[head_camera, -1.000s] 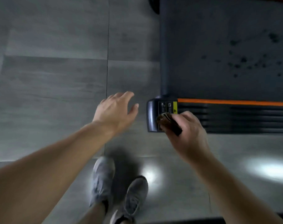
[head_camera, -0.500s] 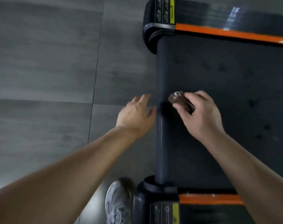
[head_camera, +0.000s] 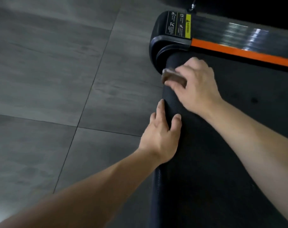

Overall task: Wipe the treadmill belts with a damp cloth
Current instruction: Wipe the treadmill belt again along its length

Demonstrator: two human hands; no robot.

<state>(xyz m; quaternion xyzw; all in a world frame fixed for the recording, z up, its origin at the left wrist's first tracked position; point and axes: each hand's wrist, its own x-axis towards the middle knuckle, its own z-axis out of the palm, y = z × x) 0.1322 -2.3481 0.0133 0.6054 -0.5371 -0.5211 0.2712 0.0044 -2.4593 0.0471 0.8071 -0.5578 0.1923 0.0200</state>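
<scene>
A black textured treadmill belt (head_camera: 222, 162) fills the right half of the view, curving over its rear roller at the left edge. My right hand (head_camera: 197, 89) pinches a folded brown cloth (head_camera: 173, 77) and holds it against the belt's rounded end, close to the far corner. My left hand (head_camera: 161, 139) rests on the roller edge nearer to me, thumb on top of the belt and fingers laid along its outer side.
The far side rail (head_camera: 247, 53) carries an orange stripe and ends in a black corner cap with a yellow warning label (head_camera: 187, 26). Grey floor tiles (head_camera: 57, 96) cover everything to the left of the treadmill.
The view has moved in over the belt's end. My right hand carried the cloth along the roller toward the far corner, and my left hand went from beside the belt to resting on its edge.
</scene>
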